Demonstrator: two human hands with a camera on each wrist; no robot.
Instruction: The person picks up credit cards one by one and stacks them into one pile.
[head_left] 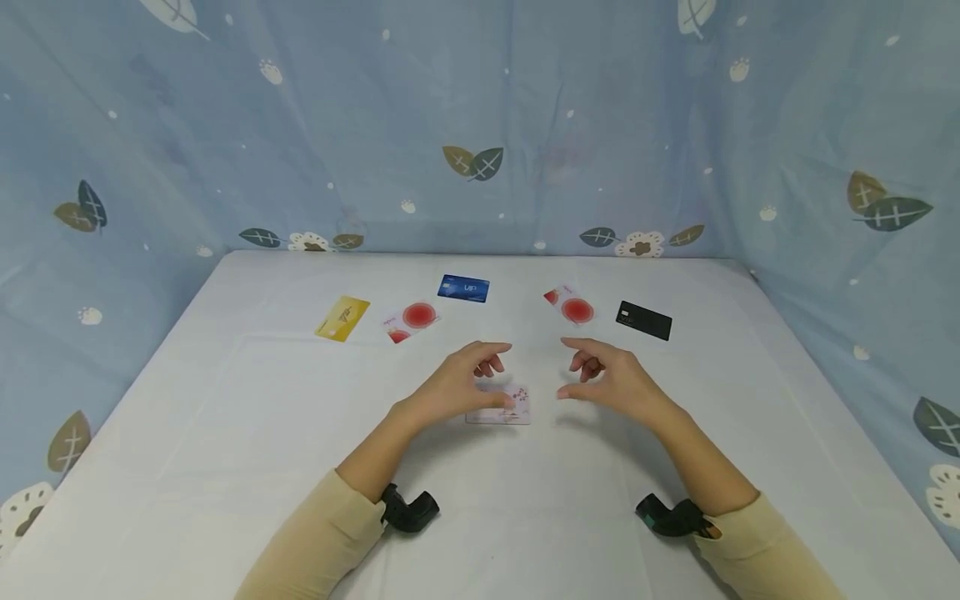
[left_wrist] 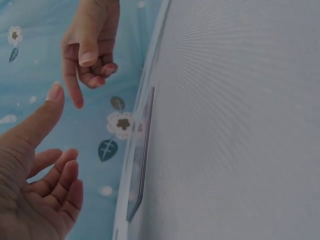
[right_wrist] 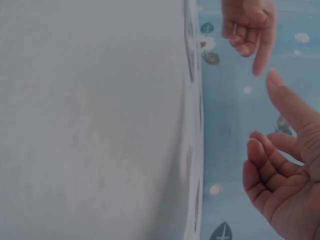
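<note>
The left grip and right grip are empty and unclenched, the left over a pale card, the right towards its three o'clock. That card, its print unreadable, should be light, stiff and slippery (edges offer the best hold). Towards twelve on the bench, a blue card reads "VIP".
</note>
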